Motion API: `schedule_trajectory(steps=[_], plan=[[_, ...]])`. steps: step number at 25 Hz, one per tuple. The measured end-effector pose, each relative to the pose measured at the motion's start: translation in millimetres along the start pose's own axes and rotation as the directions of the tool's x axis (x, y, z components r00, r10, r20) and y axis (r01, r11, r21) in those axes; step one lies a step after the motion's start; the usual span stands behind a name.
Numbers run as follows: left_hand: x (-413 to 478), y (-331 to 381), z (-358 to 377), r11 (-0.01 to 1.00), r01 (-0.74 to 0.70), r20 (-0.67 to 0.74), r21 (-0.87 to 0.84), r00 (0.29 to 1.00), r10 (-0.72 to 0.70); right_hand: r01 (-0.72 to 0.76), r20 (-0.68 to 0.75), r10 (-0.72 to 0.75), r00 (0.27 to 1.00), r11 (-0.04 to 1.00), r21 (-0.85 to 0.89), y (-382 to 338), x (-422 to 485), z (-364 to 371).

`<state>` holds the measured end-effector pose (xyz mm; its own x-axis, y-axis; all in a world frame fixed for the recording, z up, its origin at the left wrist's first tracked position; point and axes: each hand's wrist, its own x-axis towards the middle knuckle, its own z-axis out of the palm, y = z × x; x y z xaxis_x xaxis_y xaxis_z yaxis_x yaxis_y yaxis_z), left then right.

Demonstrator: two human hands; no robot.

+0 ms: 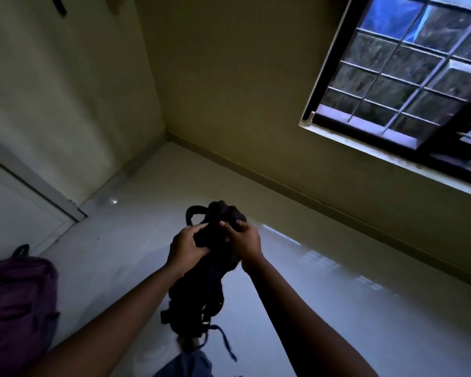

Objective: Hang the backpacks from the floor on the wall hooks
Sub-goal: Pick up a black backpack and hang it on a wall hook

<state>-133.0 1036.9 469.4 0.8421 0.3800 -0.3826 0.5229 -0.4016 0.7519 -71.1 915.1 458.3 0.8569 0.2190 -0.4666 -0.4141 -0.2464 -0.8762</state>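
A black backpack (201,284) hangs in the air above the pale floor, held at its top by both hands. My left hand (185,248) grips the fabric on the left side of the top. On the right side my right hand (243,242) is closed on it too. The carry loop (191,213) sticks up behind my fingers, and loose straps dangle below. A purple backpack (16,303) stands on the floor at the lower left. At the top left a dark strap (59,6) hangs on the wall; no hook is clearly visible.
A white door (16,202) sits in the left wall. A barred window (408,74) fills the right wall's upper part. The two walls meet in a corner (166,134) straight ahead. The room is dim.
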Motion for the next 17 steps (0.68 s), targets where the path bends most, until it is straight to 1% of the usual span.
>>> schedule_trajectory(steps=[2, 4, 5, 6, 8, 9, 10, 11, 13, 16, 17], plan=[[9, -5, -22, 1.0, 0.018, 0.097, 0.009, 0.995, -0.019, 0.012, 0.073, -0.014, 0.997, 1.0, 0.027, -17, 9, 28], [18, -5, -43, 0.996, 0.04, 0.209, 0.077, 0.976, -0.056, -0.045, 0.156, 0.032, 0.987, 0.996, 0.083, -32, 16, 50], [24, -4, -53, 0.992, 0.024, 0.227, 0.127, 0.972, -0.053, -0.067, 0.2, 0.05, 0.978, 0.995, 0.079, -37, 18, 59], [29, -2, -61, 0.987, -0.005, 0.21, 0.161, 0.977, -0.03, -0.057, 0.251, 0.055, 0.966, 0.998, -0.002, -42, 18, 63], [42, 3, -83, 0.976, -0.108, 0.138, 0.187, 0.987, 0.083, 0.033, 0.314, 0.042, 0.949, 0.973, -0.229, -51, 22, 70], [49, 7, -94, 0.966, -0.183, 0.136, 0.181, 0.978, 0.16, 0.094, 0.347, 0.026, 0.937, 0.941, -0.325, -60, 25, 72], [57, 12, -105, 0.951, -0.261, 0.162, 0.164, 0.958, 0.235, 0.161, 0.388, 0.005, 0.922, 0.904, -0.395, -73, 28, 74], [65, 18, -117, 0.931, -0.334, 0.195, 0.144, 0.932, 0.304, 0.222, 0.418, -0.024, 0.908, 0.874, -0.432, -90, 32, 75], [84, 36, -137, 0.9, -0.419, 0.214, 0.117, 0.896, 0.389, 0.318, 0.467, -0.087, 0.88, 0.838, -0.444, -132, 40, 70], [113, 71, -160, 0.878, -0.478, 0.103, 0.011, 0.874, 0.474, 0.425, 0.483, -0.183, 0.856, 0.782, -0.457, -188, 54, 56], [128, 90, -170, 0.86, -0.511, 0.058, -0.021, 0.858, 0.511, 0.442, 0.478, -0.216, 0.852, 0.785, -0.433, -209, 64, 53]])
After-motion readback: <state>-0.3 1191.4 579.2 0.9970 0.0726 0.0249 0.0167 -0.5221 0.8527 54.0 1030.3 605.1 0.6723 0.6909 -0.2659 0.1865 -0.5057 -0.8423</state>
